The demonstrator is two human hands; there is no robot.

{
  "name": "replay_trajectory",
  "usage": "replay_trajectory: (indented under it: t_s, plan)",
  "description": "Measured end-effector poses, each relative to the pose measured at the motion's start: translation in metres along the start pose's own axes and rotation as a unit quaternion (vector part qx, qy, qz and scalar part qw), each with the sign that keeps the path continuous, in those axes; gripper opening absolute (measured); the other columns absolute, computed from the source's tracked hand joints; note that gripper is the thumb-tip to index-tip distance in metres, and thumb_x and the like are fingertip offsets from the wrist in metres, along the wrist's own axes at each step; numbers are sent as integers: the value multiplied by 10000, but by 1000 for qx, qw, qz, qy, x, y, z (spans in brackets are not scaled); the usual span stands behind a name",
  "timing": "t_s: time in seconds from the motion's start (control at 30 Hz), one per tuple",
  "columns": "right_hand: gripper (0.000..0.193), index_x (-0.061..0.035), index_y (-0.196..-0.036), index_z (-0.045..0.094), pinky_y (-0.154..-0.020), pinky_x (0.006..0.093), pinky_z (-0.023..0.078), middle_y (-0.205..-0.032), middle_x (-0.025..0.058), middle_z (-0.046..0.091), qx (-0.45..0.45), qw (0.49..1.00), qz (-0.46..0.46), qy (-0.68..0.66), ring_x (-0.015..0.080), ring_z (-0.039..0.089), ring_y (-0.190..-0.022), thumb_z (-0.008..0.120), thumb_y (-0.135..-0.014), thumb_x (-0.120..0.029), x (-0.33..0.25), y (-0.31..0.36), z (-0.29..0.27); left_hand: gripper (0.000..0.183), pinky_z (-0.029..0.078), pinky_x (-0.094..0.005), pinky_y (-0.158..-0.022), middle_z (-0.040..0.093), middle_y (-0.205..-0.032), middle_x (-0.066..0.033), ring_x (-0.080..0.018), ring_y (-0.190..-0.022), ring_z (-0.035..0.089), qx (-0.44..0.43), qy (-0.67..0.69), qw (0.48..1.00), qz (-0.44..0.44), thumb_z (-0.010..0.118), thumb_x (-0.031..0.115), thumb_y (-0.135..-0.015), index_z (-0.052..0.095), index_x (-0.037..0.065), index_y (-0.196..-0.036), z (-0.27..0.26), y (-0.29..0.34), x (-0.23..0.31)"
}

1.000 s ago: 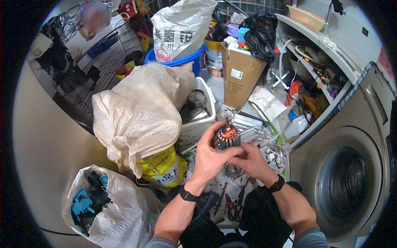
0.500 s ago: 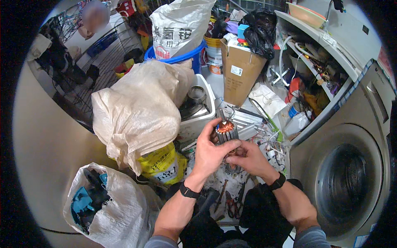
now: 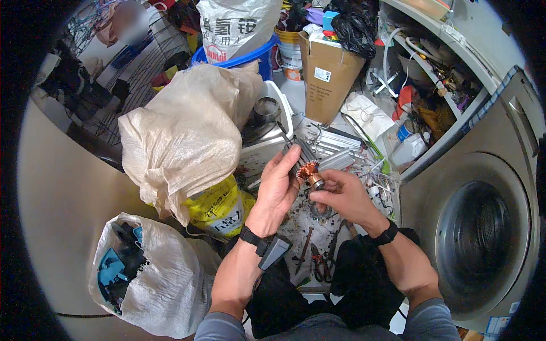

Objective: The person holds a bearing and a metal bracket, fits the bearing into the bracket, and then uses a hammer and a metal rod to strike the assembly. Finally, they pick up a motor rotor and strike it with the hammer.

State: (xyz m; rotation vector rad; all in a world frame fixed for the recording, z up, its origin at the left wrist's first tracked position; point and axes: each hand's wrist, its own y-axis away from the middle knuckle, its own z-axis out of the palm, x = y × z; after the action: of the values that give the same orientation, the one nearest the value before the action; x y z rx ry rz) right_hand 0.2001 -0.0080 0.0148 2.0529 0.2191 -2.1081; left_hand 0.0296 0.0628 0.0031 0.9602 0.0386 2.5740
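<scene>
A motor armature (image 3: 309,170), with a grey slotted core, copper windings and a shaft, lies tilted between my hands. My left hand (image 3: 276,184) is closed around its core from the left side, and the shaft sticks out beyond the fingers. At the near end, by the copper commutator, my right hand (image 3: 346,198) pinches with thumb and fingers; its fingertips are partly hidden. Beneath my hands, a pair of pliers (image 3: 323,264) and a thin rusty tool (image 3: 305,250) lie on the littered work surface between my legs.
On the left stand a beige woven sack (image 3: 182,122), a yellow bag (image 3: 219,207) and a white sack of scrap parts (image 3: 165,290). A white bin (image 3: 288,108) and a cardboard box (image 3: 327,85) stand ahead. Metal strips (image 3: 338,142) lie beyond my hands; a washing machine (image 3: 478,227) is right.
The armature has been turned over: its copper commutator end now points toward me and its shaft away. My left palm has rolled upward, and my right hand has shifted slightly right.
</scene>
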Motion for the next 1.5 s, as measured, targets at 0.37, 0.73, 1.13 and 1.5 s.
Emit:
replay_trajectory:
  t_s: [0.37, 0.73, 1.13, 1.5]
  plan:
    - [275, 15, -1049, 667, -534, 264, 473, -683, 29, 644, 65, 991, -15, 119, 74, 597, -594, 723, -922, -222, 8, 4, -7, 350, 537, -315, -858, 672, -1045, -57, -144, -927, 654, 19, -41, 996, 78, 728, 78, -919, 554, 22, -1217, 14, 3, -11]
    - [177, 25, -989, 645, -534, 255, 484, -752, 13, 642, 95, 988, -21, 123, 91, 613, -612, 692, -938, -138, 12, 5, -10, 328, 523, -319, -889, 668, -1068, -63, -156, -974, 645, -28, -46, 996, 68, 701, 70, -936, 555, 8, -1222, 18, 4, -14]
    - [262, 24, -1157, 638, -568, 261, 504, -770, 21, 641, 76, 983, -26, 166, 87, 610, -634, 673, -949, -130, 8, 8, -13, 291, 535, -327, -890, 671, -1094, -64, -164, -975, 652, 8, 11, 999, 32, 696, 121, -954, 581, 33, -1207, 12, 3, -20]
    - [224, 12, -1086, 649, -597, 276, 521, -795, 32, 665, 68, 996, -12, 47, 105, 628, -658, 658, -957, -172, 7, 6, -12, 498, 499, -332, -963, 660, -1141, -52, -167, -1047, 632, -89, -47, 992, 77, 731, 2, -878, 513, 30, -1324, 13, 1, -13]
